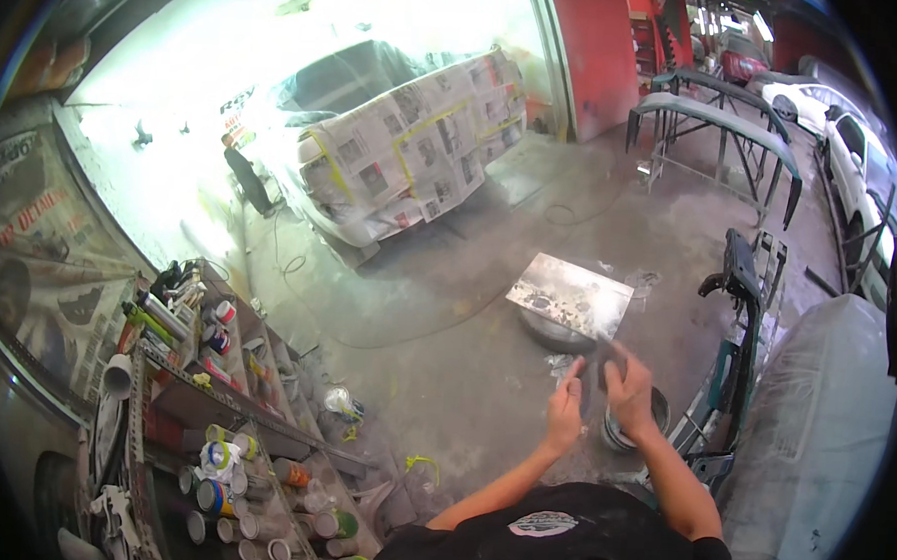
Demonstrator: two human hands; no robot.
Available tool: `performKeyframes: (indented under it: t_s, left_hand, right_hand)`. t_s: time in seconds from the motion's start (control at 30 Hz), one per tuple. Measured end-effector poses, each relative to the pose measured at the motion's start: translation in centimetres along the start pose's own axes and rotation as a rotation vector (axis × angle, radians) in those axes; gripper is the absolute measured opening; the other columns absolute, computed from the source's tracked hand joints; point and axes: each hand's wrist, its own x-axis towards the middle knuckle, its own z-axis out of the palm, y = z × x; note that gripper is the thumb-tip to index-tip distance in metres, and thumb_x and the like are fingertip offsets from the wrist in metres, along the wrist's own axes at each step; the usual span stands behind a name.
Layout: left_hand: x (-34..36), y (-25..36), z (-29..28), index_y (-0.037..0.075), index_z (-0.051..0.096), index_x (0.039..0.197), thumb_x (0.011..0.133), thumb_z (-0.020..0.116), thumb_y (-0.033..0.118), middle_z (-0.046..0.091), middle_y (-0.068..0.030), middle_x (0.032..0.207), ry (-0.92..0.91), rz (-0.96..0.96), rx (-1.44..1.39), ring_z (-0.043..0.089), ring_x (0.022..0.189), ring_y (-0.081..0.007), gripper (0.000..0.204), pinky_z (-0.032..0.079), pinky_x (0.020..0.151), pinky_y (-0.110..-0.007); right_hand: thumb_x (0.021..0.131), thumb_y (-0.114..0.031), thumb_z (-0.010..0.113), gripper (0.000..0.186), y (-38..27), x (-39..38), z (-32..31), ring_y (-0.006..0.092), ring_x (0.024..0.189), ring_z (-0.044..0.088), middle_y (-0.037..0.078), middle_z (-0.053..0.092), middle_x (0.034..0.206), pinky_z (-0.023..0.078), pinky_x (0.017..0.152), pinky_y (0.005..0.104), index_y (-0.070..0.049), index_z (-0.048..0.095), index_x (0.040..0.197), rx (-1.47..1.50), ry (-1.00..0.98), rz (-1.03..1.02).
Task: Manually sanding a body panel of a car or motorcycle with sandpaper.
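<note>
Two bare hands work a small dark object above a paint can on a body shop floor.

The right hand (629,386) is clamped on the dark object (601,370); the left hand (564,410), fingers curled, touches it from beside. The open can (653,414) sits just below, a smeared mixing board (571,294) lies beyond, and a paper-masked car (406,148) stands farther off.

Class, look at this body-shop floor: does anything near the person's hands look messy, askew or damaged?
Yes. The flat mixing board resting on a round can is smeared with dried filler and sits skewed. The grey floor around it is stained, with yellow tape scraps lying loose.
</note>
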Motion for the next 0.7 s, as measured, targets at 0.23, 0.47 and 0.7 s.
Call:
performKeyframes:
  t_s: [0.23, 0.47, 0.7]
  left_hand:
    - [0.6, 1.4, 1.2, -0.001, 0.052, 0.151, 0.116, 0.040, 0.029, 0.068, -0.0136, 0.128, 0.080, 0.054, -0.295, 0.060, 0.109, -0.0139, 0.047, 0.048, 0.095, -0.028]
    - [0.8, 0.4, 0.2, -0.003, 0.056, 0.146, 0.115, 0.042, 0.030, 0.069, -0.0150, 0.129, 0.080, 0.037, -0.065, 0.062, 0.116, -0.0174, 0.048, 0.049, 0.101, -0.032]
    - [-3.0, -1.3, -0.3, -0.003, 0.057, 0.145, 0.115, 0.042, 0.032, 0.070, -0.0143, 0.130, -0.211, -0.082, 0.047, 0.064, 0.118, -0.0222, 0.049, 0.048, 0.103, -0.035]
  right_hand:
    - [0.095, -0.007, 0.058, 0.037, -3.5, -1.4, 0.6, 0.0412, 0.094, 0.070, 0.024, 0.069, 0.105, 0.054, 0.082, 0.0440, 0.001, 0.064, 0.131, 0.064, 0.020, -0.124]
    - [0.095, -0.008, 0.059, 0.037, -2.3, -4.6, 2.1, 0.0409, 0.102, 0.071, 0.025, 0.071, 0.113, 0.053, 0.090, 0.0417, 0.002, 0.065, 0.130, 0.070, -0.039, -0.097]
    - [0.095, -0.009, 0.060, 0.037, 0.4, 0.3, -0.7, 0.0405, 0.096, 0.070, 0.025, 0.072, 0.106, 0.054, 0.086, 0.0413, 0.001, 0.066, 0.129, -0.049, 0.026, -0.034]
